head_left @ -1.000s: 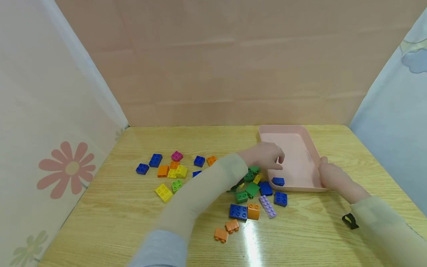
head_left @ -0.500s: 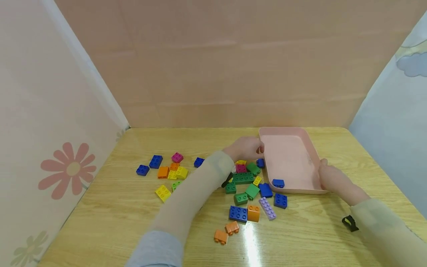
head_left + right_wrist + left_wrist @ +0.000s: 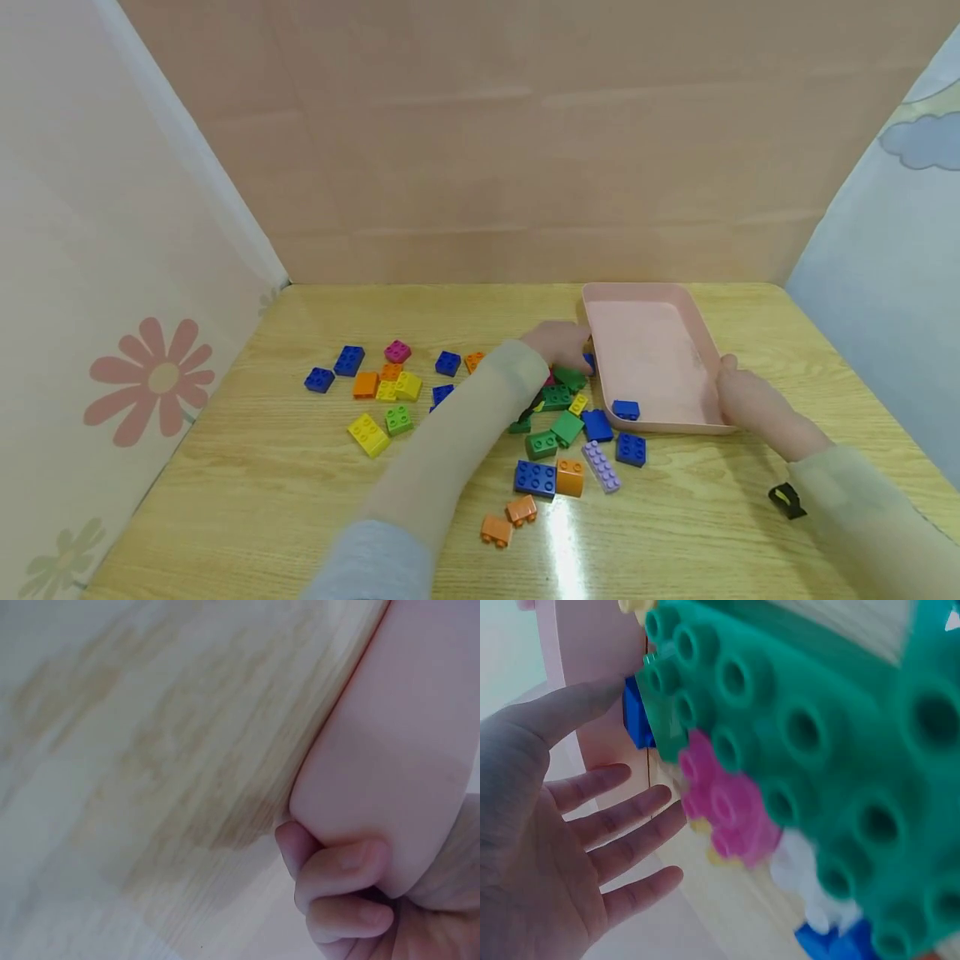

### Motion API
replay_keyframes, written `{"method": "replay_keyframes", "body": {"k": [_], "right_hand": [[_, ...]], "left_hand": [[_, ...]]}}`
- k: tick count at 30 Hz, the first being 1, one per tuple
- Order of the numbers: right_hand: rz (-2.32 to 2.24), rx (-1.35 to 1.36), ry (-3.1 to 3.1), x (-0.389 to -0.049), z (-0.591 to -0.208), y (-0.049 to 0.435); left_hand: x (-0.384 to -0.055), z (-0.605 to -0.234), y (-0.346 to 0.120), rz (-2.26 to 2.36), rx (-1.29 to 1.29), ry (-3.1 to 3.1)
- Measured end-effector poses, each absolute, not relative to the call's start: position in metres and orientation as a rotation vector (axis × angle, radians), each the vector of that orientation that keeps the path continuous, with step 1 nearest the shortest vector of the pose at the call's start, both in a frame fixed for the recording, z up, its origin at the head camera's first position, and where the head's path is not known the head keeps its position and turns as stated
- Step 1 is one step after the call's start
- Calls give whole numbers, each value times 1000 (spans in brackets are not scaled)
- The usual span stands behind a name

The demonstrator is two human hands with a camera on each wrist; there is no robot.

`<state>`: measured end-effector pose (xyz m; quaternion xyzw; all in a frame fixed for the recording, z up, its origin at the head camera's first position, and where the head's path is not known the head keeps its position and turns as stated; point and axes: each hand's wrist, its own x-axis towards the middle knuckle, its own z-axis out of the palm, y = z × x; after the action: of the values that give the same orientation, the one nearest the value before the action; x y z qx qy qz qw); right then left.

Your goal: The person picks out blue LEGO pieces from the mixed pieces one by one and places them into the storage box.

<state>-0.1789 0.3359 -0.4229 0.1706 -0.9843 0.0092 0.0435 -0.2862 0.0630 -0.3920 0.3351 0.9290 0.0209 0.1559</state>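
Note:
My left hand (image 3: 558, 343) reaches down among the bricks beside the tray's left wall. In the left wrist view its fingers (image 3: 622, 836) are spread with nothing between them, and the thumb tip is right at a blue brick (image 3: 637, 716). That brick sits between the tray wall and a green brick (image 3: 664, 720). A long green brick (image 3: 780, 727) and a pink brick (image 3: 724, 799) lie close by. My right hand (image 3: 753, 404) grips the near right rim of the pink tray (image 3: 637, 291), fingers curled round its edge. One blue brick (image 3: 626, 409) lies in the tray's near left corner.
Left of the arm are scattered bricks, among them a yellow brick (image 3: 368, 434) and a magenta brick (image 3: 397, 351). Nearer the front lie a lilac brick (image 3: 602, 466), a long blue brick (image 3: 536, 478) and several orange bricks. A brown backdrop (image 3: 525, 167) closes off the rear.
My left hand has moved left from over the tray, past its left wall, and down to the bricks there, partly covering the blue brick. The right hand and tray stay put.

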Motion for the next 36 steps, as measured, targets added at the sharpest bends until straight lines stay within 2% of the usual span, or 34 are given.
{"method": "replay_keyframes", "body": {"k": [8, 15, 24, 36], "right_hand": [[44, 520, -3035, -181, -424, 337], [-6, 580, -2977, -182, -426, 338], [75, 520, -3039, -180, -423, 338], [62, 499, -3042, -177, -423, 338]], "left_hand": [[-280, -392, 68, 104, 879, 2663], [-284, -396, 67, 85, 947, 2688], [-286, -396, 66, 87, 982, 2685], [-298, -373, 47, 87, 922, 2711]]}}
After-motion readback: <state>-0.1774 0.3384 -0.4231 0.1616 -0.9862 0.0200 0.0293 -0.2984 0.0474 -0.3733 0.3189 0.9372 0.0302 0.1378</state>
